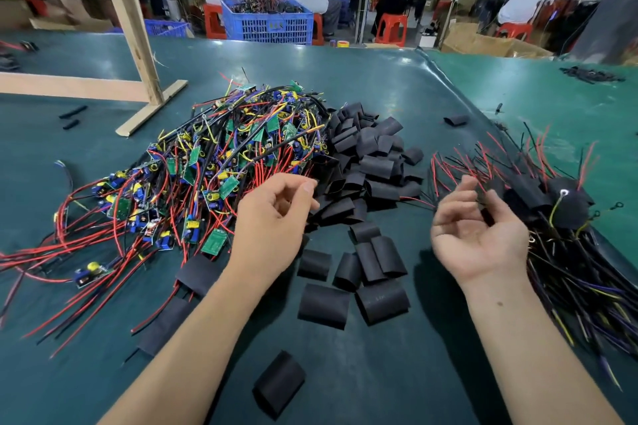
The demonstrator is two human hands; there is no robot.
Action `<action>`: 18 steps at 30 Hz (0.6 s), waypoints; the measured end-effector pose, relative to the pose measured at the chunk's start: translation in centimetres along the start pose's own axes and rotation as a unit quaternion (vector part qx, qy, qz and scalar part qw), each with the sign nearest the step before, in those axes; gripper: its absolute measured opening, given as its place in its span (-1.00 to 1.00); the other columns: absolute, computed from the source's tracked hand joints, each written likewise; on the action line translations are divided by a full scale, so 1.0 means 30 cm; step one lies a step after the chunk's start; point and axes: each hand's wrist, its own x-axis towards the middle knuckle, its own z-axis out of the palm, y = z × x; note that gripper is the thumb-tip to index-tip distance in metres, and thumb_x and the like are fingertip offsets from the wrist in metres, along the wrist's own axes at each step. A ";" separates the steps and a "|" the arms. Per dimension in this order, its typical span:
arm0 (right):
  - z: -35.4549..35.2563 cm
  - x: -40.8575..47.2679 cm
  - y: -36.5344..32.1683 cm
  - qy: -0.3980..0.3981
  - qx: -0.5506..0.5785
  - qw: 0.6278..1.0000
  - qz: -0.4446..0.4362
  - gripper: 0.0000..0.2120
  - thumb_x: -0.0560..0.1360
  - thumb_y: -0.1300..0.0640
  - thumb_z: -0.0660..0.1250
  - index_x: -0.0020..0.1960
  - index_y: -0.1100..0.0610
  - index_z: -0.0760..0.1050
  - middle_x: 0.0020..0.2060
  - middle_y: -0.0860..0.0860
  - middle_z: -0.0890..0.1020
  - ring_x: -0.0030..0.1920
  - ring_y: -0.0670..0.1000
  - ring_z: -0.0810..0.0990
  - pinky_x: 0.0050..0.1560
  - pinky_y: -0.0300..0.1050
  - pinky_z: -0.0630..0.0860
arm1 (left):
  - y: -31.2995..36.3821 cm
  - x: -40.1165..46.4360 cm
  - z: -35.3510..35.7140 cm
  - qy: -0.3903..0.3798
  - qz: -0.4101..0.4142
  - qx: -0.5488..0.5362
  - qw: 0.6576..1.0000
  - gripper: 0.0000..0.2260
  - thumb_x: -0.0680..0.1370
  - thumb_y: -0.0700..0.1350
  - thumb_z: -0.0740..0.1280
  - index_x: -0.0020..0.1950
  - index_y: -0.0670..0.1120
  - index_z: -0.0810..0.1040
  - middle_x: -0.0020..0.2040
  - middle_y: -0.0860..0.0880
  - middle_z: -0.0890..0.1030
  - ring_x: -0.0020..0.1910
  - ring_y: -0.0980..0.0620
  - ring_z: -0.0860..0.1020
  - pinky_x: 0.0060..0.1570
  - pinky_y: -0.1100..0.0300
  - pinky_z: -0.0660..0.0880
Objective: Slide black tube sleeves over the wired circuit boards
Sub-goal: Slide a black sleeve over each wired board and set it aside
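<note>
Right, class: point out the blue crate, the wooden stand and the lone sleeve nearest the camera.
blue crate [267, 24], head view, front wall.
wooden stand [133, 24], head view, slanted upright.
lone sleeve [279, 383], head view, flat top face.

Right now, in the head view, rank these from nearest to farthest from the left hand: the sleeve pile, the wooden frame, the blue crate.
1. Sleeve pile: just right of the left hand, under its fingertips.
2. Wooden frame: up and to the left on the table.
3. Blue crate: beyond the table's far edge.
</note>
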 end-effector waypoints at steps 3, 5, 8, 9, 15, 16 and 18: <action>0.010 -0.009 0.031 -0.018 -0.142 0.990 0.002 -0.77 0.52 0.06 0.25 -0.15 0.17 0.60 -0.36 -0.04 0.60 -0.49 -0.10 0.46 -0.54 -0.33 0.35 | -0.014 -0.002 -0.018 0.002 0.060 0.230 0.971 -0.89 0.57 -0.04 0.34 0.07 0.07 0.61 -0.17 0.15 0.64 -0.18 0.09 0.54 -0.17 0.14 0.52; 0.020 -0.014 0.045 -0.040 -0.197 0.980 -0.002 -0.87 0.40 0.12 0.31 -0.16 0.14 0.61 -0.37 -0.05 0.58 -0.49 -0.09 0.43 -0.54 -0.32 0.33 | -0.022 0.002 -0.027 0.013 0.103 0.282 0.954 -0.85 0.55 -0.10 0.36 0.11 0.00 0.62 -0.03 0.12 0.63 0.01 0.01 0.52 -0.01 0.19 0.44; 0.023 -0.020 0.056 -0.052 -0.233 0.971 0.006 -0.87 0.42 0.14 0.30 -0.17 0.13 0.63 -0.37 -0.04 0.55 -0.47 -0.08 0.41 -0.54 -0.30 0.32 | -0.042 0.010 -0.029 0.011 0.138 0.331 0.933 -0.83 0.52 -0.13 0.42 0.09 -0.12 0.65 0.02 -0.03 0.63 0.07 -0.12 0.49 0.10 0.10 0.39; 0.020 -0.020 0.057 -0.053 -0.243 0.968 0.004 -0.83 0.47 0.15 0.28 -0.19 0.13 0.64 -0.37 -0.04 0.55 -0.47 -0.08 0.41 -0.54 -0.29 0.31 | -0.050 0.012 -0.026 0.014 0.136 0.354 0.925 -0.81 0.52 -0.11 0.43 0.09 -0.13 0.65 0.03 -0.05 0.63 0.07 -0.14 0.50 0.09 0.02 0.42; 0.015 -0.024 0.082 -0.072 -0.337 0.938 -0.026 -0.77 0.48 0.17 0.27 -0.23 0.14 0.67 -0.38 0.00 0.56 -0.46 -0.05 0.42 -0.53 -0.26 0.31 | -0.060 0.035 -0.046 0.110 0.090 0.392 0.909 -0.84 0.53 -0.12 0.38 0.07 -0.12 0.67 0.04 -0.12 0.62 0.05 -0.24 0.50 0.02 -0.07 0.41; 0.015 -0.026 0.089 -0.078 -0.345 0.935 -0.026 -0.81 0.44 0.16 0.29 -0.23 0.14 0.67 -0.38 0.00 0.56 -0.46 -0.05 0.42 -0.53 -0.26 0.31 | -0.057 0.042 -0.060 0.155 0.093 0.402 0.898 -0.83 0.52 -0.13 0.39 0.08 -0.12 0.66 0.04 -0.14 0.61 0.05 -0.25 0.50 0.01 -0.07 0.38; 0.012 -0.026 0.098 -0.091 -0.340 0.936 -0.018 -0.84 0.41 0.17 0.29 -0.20 0.14 0.66 -0.37 0.01 0.55 -0.45 -0.04 0.42 -0.52 -0.26 0.31 | -0.055 0.056 -0.095 0.219 0.067 0.433 0.872 -0.73 0.51 -0.12 0.38 0.20 -0.14 0.59 0.11 -0.19 0.58 0.09 -0.28 0.48 0.04 -0.09 0.34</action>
